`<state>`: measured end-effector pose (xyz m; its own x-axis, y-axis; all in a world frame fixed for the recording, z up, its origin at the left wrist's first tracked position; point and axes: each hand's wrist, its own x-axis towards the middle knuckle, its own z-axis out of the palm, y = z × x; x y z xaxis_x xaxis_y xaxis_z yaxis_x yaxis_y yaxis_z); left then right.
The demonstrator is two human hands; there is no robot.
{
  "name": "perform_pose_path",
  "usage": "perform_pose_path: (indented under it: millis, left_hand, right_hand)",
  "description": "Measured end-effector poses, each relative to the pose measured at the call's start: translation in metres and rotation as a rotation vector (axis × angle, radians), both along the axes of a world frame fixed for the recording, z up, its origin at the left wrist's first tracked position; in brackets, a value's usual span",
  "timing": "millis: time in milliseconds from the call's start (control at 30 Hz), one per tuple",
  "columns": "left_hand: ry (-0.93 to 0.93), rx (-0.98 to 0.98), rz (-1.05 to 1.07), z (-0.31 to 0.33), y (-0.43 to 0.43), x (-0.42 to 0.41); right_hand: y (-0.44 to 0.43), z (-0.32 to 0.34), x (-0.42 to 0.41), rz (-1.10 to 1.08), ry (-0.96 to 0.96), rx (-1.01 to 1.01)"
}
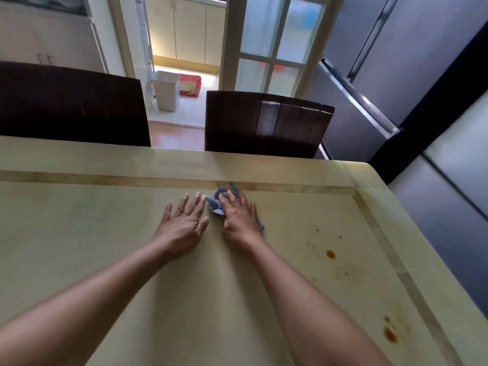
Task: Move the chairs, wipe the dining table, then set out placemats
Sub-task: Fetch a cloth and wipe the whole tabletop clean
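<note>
My right hand [239, 220] presses a crumpled blue-grey cloth [220, 203] flat near the cream stone worktop's [105, 233] far edge; left hand [182, 223] splayed, empty; brown stains [330, 254] lie rightward.

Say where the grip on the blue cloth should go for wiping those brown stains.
Keep a flat palm-down grip from above on the blue cloth. It lies crumpled and flat on the table, so there is no edge to pinch. The right hand already covers most of it. The brown stains sit to its right.
</note>
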<state>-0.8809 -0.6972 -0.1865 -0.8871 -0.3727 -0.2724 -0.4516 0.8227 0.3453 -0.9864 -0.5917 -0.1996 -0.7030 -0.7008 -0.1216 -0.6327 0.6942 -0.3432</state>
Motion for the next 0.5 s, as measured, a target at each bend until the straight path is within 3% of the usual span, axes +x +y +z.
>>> perform_pose_path:
  millis: [133,300,500]
  left_hand:
    - [-0.066,0.030,-0.002,-0.011,0.021,-0.001]
    - [-0.074,0.015,-0.009,-0.014,0.024,0.001]
    - [-0.038,0.074,-0.005,-0.014,0.021,0.001]
  right_hand:
    - [0.017,0.005,-0.015,-0.023,0.005,0.009]
    - [0.078,0.006,-0.052,-0.229,-0.014,0.051]
    - [0.099,0.004,-0.026,-0.320,-0.028,0.050]
